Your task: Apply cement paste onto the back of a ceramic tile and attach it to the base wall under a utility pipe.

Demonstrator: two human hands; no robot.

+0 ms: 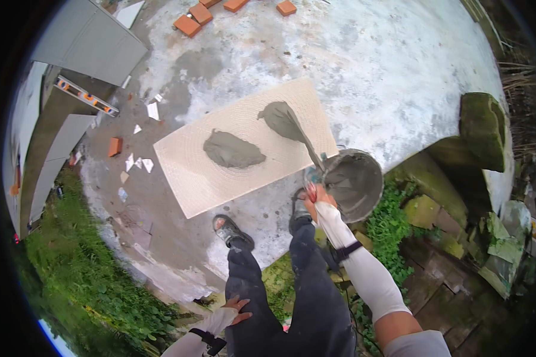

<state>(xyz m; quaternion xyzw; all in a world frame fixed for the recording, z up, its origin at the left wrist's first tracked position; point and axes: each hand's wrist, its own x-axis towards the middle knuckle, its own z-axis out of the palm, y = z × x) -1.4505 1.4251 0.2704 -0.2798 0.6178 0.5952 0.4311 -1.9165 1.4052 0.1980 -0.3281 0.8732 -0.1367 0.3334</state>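
Observation:
My right hand (320, 197) is closed round the red handle of a trowel (311, 189), beside the rim of a mortar-smeared bucket (368, 205). Grey wet mortar (346, 178) lies inside the bucket. Just beyond my feet lies a large cream tile (190, 190) with a ridged, ring-patterned face up. Two heaps sit on it: a mortar heap (233, 149) near the middle and a second mortar heap (283, 121) farther right, with a grey streak running toward the bucket. The trowel's blade is hard to make out. My left hand (238, 309) rests on my left thigh, fingers spread.
Orange bricks (187, 25) lie at the far edge, and a single brick (115, 147) at left near white tile shards (153, 111). A spirit level (86, 95) leans by grey panels (92, 41). Plants (390, 232) and mossy stones (482, 131) border the concrete on the right.

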